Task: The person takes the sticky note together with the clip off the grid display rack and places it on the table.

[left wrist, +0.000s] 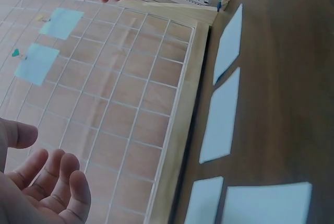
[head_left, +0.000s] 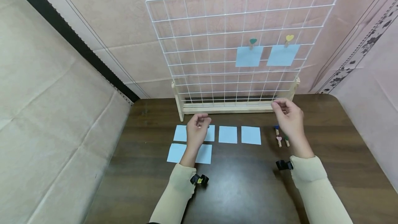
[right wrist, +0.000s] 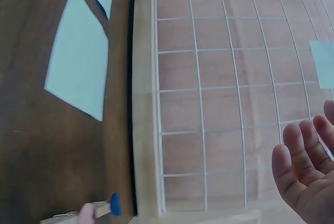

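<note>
My left hand hovers over light blue paper squares on the table, its fingers loosely bent. In the left wrist view, nothing shows between that hand's thumb and fingers. The right hand is raised by the right foot of a white wire grid rack. Its fingers are loosely curved, with nothing seen in them. Two blue squares hang on the grid: one square under a green heart clothespin, the other under a yellow heart clothespin.
Small wooden clothespins with blue, pink and green tops lie below my right hand. The grid stands in a pale wooden base at the back of the brown table. Pale cloth hangs around it.
</note>
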`<state>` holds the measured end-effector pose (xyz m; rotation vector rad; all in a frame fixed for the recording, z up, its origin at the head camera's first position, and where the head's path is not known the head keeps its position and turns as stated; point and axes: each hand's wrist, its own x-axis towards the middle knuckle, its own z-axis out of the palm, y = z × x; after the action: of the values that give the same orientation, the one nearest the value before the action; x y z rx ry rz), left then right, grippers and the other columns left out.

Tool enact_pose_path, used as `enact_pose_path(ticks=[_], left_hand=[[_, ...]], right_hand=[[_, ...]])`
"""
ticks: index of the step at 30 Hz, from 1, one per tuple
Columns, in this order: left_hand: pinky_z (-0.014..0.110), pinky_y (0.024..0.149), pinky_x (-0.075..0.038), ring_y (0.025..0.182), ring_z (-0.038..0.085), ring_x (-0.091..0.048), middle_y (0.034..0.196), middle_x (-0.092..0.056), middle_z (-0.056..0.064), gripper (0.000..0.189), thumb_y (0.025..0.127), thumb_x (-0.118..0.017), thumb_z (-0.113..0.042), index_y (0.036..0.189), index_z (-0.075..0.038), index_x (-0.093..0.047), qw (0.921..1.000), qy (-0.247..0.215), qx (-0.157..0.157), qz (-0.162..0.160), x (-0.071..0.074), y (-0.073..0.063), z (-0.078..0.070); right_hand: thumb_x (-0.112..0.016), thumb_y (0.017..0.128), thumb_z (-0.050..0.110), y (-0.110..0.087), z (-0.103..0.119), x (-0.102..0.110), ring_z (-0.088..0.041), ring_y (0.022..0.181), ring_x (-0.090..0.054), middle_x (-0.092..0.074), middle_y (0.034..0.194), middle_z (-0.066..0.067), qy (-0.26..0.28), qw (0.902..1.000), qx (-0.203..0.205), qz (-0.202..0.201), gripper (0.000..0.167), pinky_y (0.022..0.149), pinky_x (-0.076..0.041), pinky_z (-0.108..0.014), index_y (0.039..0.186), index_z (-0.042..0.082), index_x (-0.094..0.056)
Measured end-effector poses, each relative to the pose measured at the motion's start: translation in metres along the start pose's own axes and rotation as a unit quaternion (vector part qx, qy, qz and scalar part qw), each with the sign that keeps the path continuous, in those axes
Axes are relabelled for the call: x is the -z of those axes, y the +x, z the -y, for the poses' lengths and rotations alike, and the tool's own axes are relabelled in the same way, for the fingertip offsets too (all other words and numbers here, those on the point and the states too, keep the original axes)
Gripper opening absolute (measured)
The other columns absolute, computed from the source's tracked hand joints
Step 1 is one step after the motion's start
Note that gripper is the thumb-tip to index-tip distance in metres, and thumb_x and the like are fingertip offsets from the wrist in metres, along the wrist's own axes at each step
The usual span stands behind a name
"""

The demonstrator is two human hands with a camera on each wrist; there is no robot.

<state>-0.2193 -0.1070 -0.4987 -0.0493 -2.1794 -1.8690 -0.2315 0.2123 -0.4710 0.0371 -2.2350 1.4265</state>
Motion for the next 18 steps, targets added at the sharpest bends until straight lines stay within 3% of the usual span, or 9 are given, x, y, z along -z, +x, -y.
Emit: enact_pose_path(ticks=[4,18], left_hand=[[0.032,0.077,-0.051,0.086,0.02,-0.067,0.102,-0.072,0.008,0.016,0.098,-0.072,-0.012,0.113,-0.005,-0.074,1.0,-0.001,-0.009,0.001,-0.007,0.007,-0.007],[0.035,0.079,-0.057,0.097,0.021,-0.071,0.113,-0.071,0.005,0.02,0.102,-0.069,-0.018,0.118,-0.007,-0.073,0.9991,0.012,-0.038,0.009,-0.022,0.025,-0.027]], right_hand=[[-0.068,0.105,0.021,0.009,0.009,-0.004,0.004,0.083,-0.063,-0.072,0.093,0.001,0.003,0.9999,0.012,0.008,0.023,0.074,-0.048,-0.014,0.114,0.0,-0.075],[-0.065,0.106,0.022,0.037,0.041,-0.007,0.002,0.085,-0.063,-0.073,0.096,0.001,0.007,0.9986,0.05,0.012,0.026,0.078,-0.048,-0.016,0.116,0.0,-0.074]])
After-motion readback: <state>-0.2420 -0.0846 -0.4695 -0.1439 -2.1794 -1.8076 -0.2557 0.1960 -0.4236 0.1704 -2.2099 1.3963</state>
